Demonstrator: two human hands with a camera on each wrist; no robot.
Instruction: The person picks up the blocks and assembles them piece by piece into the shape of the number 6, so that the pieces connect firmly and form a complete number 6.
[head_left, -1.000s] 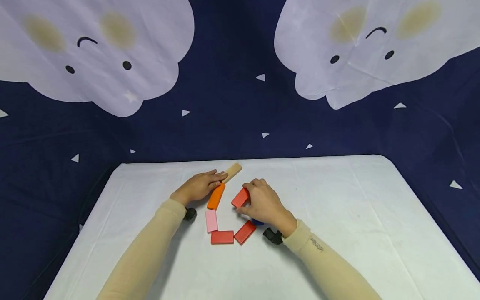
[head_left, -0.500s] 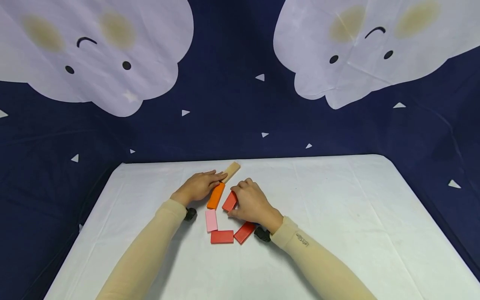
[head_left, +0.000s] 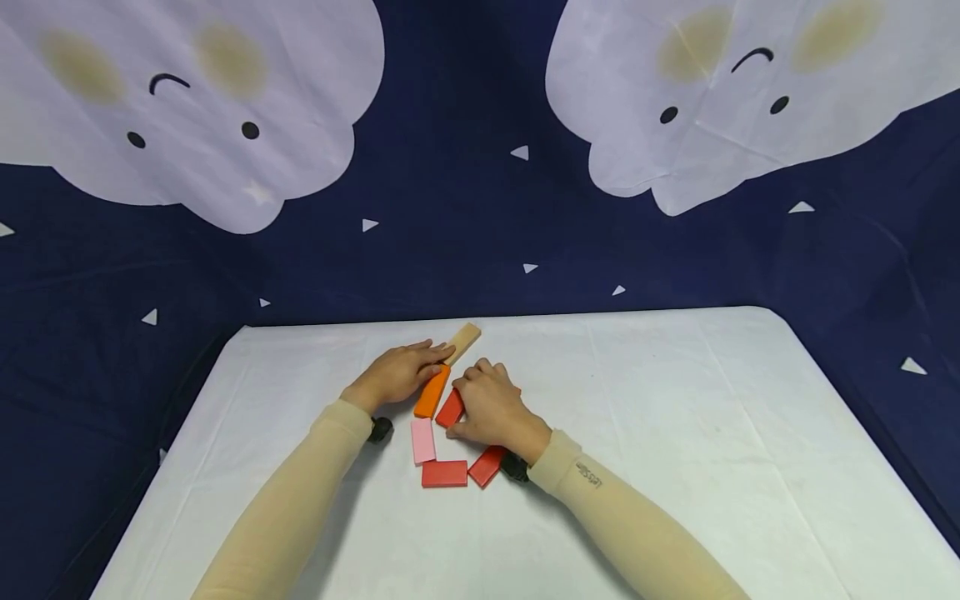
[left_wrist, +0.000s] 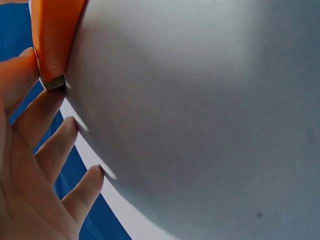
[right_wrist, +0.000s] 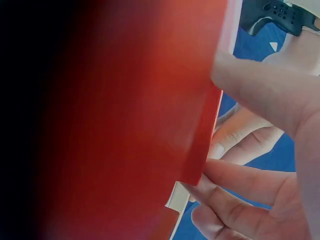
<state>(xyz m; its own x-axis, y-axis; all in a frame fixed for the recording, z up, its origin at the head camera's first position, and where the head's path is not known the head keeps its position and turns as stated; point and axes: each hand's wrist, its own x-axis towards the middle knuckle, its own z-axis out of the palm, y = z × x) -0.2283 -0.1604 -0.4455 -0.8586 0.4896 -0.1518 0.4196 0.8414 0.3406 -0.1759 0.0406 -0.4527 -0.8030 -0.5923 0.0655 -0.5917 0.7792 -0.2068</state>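
Note:
In the head view, my left hand [head_left: 397, 373] rests on the tabletop at the junction of an orange block [head_left: 431, 393] and a natural wood block [head_left: 463, 340]. Its fingers are spread and fairly straight; the left wrist view shows them touching the orange block's end. My right hand [head_left: 491, 404] grips a red block [head_left: 449, 409] between thumb and fingers, just right of the orange one. That block fills much of the right wrist view, and its far part is hidden under the hand. A sliver of red shows beyond the right knuckles; its source is hidden.
A pink block [head_left: 423, 440] lies below the orange one. Under it come a flat red block [head_left: 444, 474] and a slanted red block [head_left: 486, 467], the latter partly covered by the right wrist's camera. All lie on a white tabletop [head_left: 675, 433] before a dark blue cloth.
My right hand has carried its red block left and slightly down, close to the orange block. A blue piece seen earlier is now covered by the hand. The left hand stays put.

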